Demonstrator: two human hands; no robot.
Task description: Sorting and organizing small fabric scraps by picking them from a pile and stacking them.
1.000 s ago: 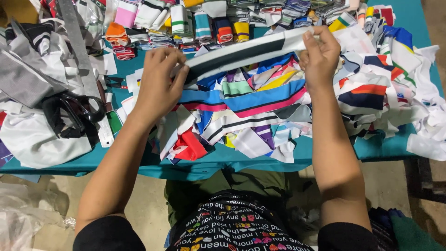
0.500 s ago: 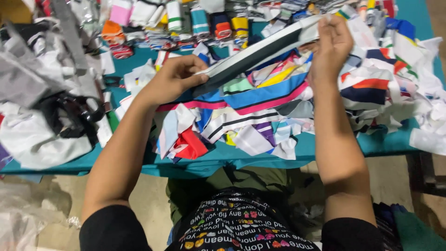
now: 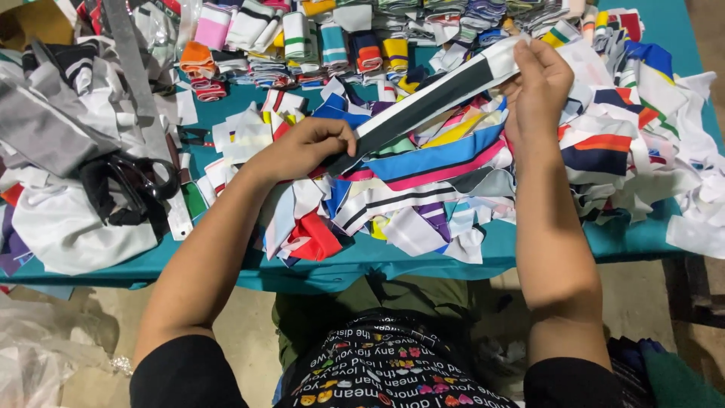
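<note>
We are holding a long white strip with a dark stripe stretched between both hands, slanting above the heap of cut fabric pieces. Our left hand is closing around the strip's lower end, fingers curled over it, resting just over the heap. Our right hand is pinching the upper end, lifted higher and farther from us. The heap is lying on the teal tabletop. Folded collar pieces are sitting in rows at the far edge. Black-handled scissors are lying on pale cloth at our left.
</note>
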